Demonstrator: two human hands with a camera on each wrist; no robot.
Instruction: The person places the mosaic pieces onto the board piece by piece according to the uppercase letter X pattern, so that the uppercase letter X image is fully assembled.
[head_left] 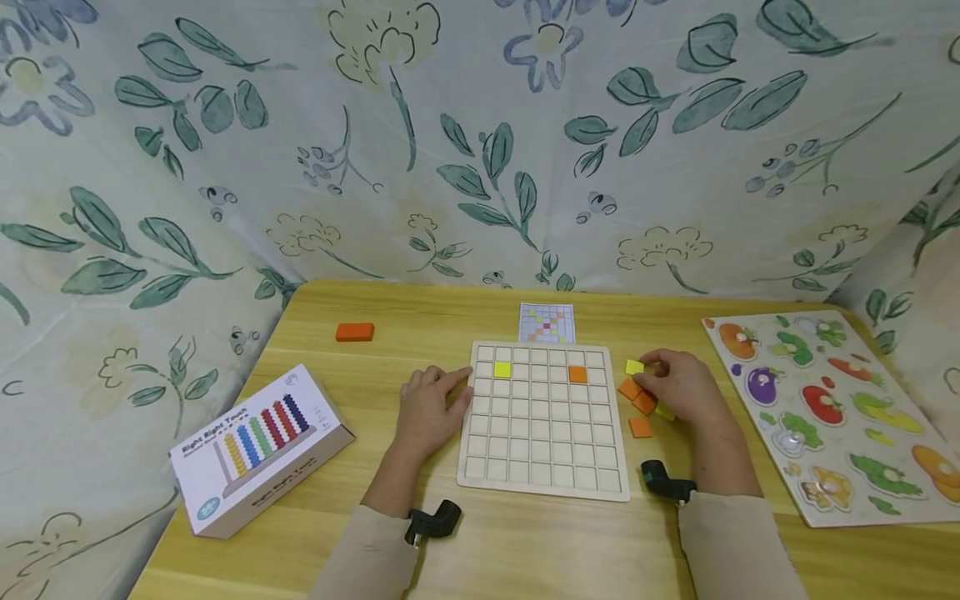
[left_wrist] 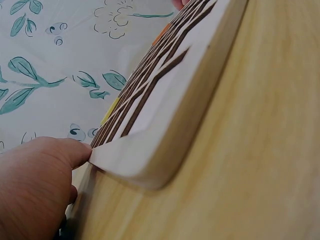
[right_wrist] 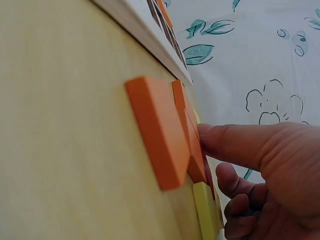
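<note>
A square wooden grid board (head_left: 542,492) lies on the table, with a yellow tile (head_left: 502,370) and an orange tile (head_left: 577,374) in its second row. My left hand (head_left: 431,408) rests at the board's left edge, index finger extended and thumb at the side. Right of the board, my right hand (head_left: 682,383) reaches over a small cluster of tiles, fingers bent. Its thumb (right_wrist: 212,140) touches the cluster beside a red tile (right_wrist: 207,172); I cannot tell whether it pinches one. A loose orange tile (head_left: 640,427) and a yellow tile (head_left: 634,367) lie around the hand.
A printed pattern card (head_left: 546,323) lies behind the board. An orange-red block (head_left: 355,332) is at the back left, and a white toy box (head_left: 258,450) stands at the left. A vegetable puzzle board (head_left: 840,417) covers the right side. Patterned cloth (head_left: 480,167) hangs behind the table.
</note>
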